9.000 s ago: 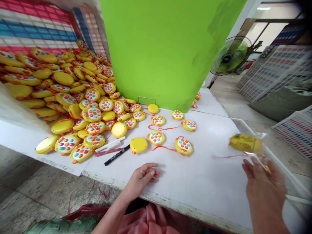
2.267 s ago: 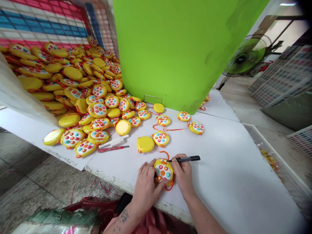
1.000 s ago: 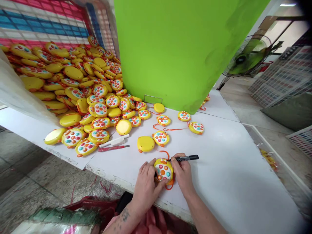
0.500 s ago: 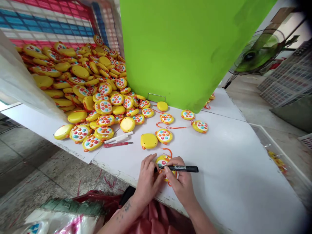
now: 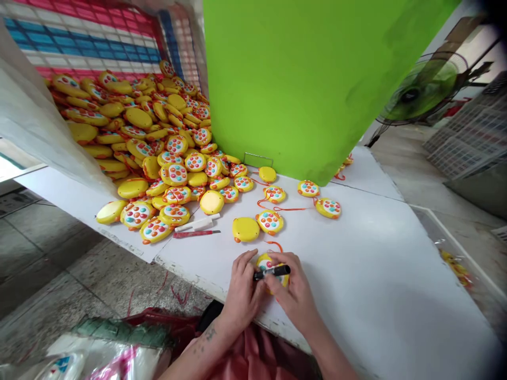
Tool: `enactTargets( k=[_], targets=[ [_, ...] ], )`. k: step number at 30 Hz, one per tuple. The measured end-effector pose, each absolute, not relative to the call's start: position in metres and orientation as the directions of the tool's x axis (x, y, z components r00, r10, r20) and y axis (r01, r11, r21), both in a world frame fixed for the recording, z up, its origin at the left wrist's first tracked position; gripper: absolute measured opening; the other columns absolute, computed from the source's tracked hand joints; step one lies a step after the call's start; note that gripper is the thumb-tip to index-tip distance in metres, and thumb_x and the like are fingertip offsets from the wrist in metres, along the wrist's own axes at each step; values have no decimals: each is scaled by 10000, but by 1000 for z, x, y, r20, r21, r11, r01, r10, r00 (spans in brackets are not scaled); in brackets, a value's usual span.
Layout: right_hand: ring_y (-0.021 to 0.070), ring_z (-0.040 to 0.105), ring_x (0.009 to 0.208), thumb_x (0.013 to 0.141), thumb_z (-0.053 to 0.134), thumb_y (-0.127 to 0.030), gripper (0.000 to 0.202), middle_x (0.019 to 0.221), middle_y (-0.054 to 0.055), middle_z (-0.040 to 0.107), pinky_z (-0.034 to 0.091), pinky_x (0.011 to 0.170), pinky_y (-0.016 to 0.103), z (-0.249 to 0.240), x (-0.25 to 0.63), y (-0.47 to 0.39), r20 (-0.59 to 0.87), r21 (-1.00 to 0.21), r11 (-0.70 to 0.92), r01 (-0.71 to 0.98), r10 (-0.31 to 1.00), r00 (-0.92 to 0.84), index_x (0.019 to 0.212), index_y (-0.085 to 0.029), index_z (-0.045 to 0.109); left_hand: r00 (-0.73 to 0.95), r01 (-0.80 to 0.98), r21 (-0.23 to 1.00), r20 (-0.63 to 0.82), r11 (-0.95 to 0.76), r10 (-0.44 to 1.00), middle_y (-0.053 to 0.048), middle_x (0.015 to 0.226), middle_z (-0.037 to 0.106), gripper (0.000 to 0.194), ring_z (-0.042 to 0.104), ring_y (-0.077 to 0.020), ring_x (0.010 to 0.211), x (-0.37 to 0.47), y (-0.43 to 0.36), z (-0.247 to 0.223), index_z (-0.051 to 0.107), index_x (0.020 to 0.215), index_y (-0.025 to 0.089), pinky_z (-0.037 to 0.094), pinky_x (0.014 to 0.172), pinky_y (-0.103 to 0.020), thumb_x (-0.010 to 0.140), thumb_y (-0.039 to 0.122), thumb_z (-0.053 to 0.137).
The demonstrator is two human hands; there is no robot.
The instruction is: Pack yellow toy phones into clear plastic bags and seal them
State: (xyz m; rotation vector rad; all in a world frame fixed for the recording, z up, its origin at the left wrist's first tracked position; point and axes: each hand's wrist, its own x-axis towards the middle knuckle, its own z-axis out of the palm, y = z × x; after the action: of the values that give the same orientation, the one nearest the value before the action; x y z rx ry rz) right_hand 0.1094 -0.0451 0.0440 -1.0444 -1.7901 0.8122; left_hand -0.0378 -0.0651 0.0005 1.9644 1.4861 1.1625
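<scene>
A black marker pen (image 5: 273,272) lies crosswise above a yellow toy (image 5: 261,259) with a white face of coloured buttons. The pen's left end is in the closed fingers of my left hand (image 5: 242,287). My right hand (image 5: 298,293) curls round the right side of that toy, fingers on its far part and thumb close under the pen. Much of the toy is hidden by both hands and the pen. An orange cord (image 5: 276,245) runs out beyond it. Just past my hands are a toy lying face down (image 5: 245,229) and one face up (image 5: 270,222).
A large heap of similar toys (image 5: 174,148) spills from a striped bag (image 5: 87,39) at left. A red craft knife (image 5: 194,234) and a white pen (image 5: 198,223) lie before it. A tall green panel (image 5: 312,89) stands behind the white table (image 5: 380,274). A fan (image 5: 412,96) is at far right.
The marker has slid left toward my left hand, so less of it sticks out on the right. My right hand's fingers have moved from the pen onto the toy. The view has shifted slightly.
</scene>
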Motion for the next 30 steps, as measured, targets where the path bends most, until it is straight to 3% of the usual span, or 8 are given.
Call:
enactTargets(
  k=[5, 8, 11, 15, 18, 22, 26, 30],
  targets=[
    [176, 569, 883, 907, 493, -239, 136, 944, 30, 587, 460, 777, 303, 57, 115, -52, 377, -823, 460, 332, 881, -286, 1031, -235, 549, 107, 610, 696, 401, -378, 910, -110, 1344, 427, 114, 354, -252, 1251, -37, -67, -3, 478, 977, 194, 362, 1030, -499, 885, 125, 480],
    [156, 584, 772, 900, 510, -259, 55, 832, 10, 591, 473, 693, 271, 48, 103, -56, 381, -840, 414, 351, 910, -163, 934, -220, 531, 19, 611, 715, 416, -340, 909, -104, 1195, 489, 169, 446, -232, 1116, -35, -67, -9, 471, 961, 190, 433, 944, -466, 854, 59, 459],
    [148, 593, 727, 902, 514, -298, 83, 800, 2, 602, 483, 656, 256, 39, 96, -55, 338, -875, 343, 343, 938, -76, 913, -216, 520, -41, 607, 734, 412, -305, 910, -83, 1072, 515, 199, 492, -217, 1002, -32, -65, -12, 481, 937, 191, 472, 867, -437, 827, 29, 443],
    [176, 608, 828, 897, 528, -335, 178, 925, 37, 628, 500, 721, 290, 44, 98, -48, 358, -825, 400, 399, 916, -180, 1031, -219, 525, -63, 662, 699, 411, -270, 909, -94, 1105, 528, 129, 502, -231, 1020, -40, -60, -6, 492, 935, 188, 460, 880, -455, 848, 94, 475],
    [239, 540, 1070, 866, 582, -332, 359, 1129, 84, 595, 452, 899, 394, 48, 102, -47, 396, -648, 567, 508, 821, -411, 1203, -238, 499, -92, 787, 585, 426, -196, 900, -118, 1181, 517, 73, 485, -274, 1071, -68, -57, 4, 506, 929, 187, 413, 920, -510, 885, 245, 512],
    [284, 447, 1209, 833, 606, -226, 351, 1258, 71, 554, 329, 1014, 506, 35, 122, -39, 272, -365, 697, 618, 714, -645, 1175, -297, 577, -159, 939, 344, 418, 6, 895, -152, 1206, 517, 191, 466, -323, 1092, -120, -55, 10, 549, 959, 169, 386, 925, -520, 911, 335, 469],
    [309, 476, 1169, 839, 545, -179, 279, 1194, 101, 598, 292, 999, 579, 22, 152, -12, 357, -213, 539, 815, 820, -448, 1096, -257, 620, -223, 972, 150, 381, 178, 897, -152, 1206, 532, 261, 472, -330, 1070, -154, -54, 8, 579, 987, 144, 392, 896, -480, 927, 352, 432],
    [315, 470, 1169, 851, 550, -249, 312, 1217, 137, 576, 377, 961, 527, 32, 137, 10, 415, -241, 491, 837, 832, -369, 1157, -202, 585, -242, 970, 64, 353, 234, 904, -126, 1105, 571, 277, 490, -314, 988, -156, -49, 10, 601, 966, 156, 400, 845, -443, 925, 373, 434]
  ],
)
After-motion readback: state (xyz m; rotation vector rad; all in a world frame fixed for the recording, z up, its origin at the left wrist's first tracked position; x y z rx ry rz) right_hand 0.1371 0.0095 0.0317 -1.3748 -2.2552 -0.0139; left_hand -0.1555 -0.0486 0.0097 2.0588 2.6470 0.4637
